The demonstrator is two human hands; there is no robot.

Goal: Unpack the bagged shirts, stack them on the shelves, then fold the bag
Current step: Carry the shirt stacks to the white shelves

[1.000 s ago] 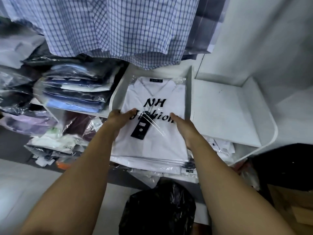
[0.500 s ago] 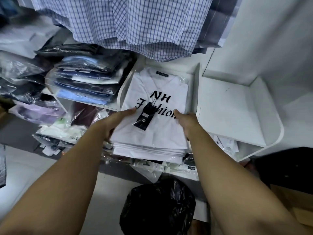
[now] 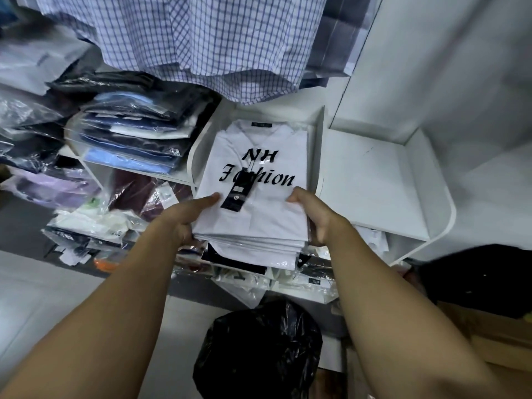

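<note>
Grip shifts from top to edges: left hand (image 3: 184, 218), right hand (image 3: 315, 218), fingers (image 3: 208, 199) grasping shirt stack (image 3: 264, 223) printed "NH Fashion"; black hangtag (image 3: 237, 194).

A single wide-angle view, worn on the person's head, looks forward and steeply down along both forearms. It faces the white shelves (image 3: 374, 191) from close by — the stack of bagged shirts (image 3: 259, 220) at a shelf's front edge fills the centre, the left hand (image 3: 187, 217) and right hand (image 3: 316, 220) gripping its near corners. Hanging checked shirts (image 3: 201, 38) cross the top; a black bag (image 3: 259, 349) sits low in the view.
</note>
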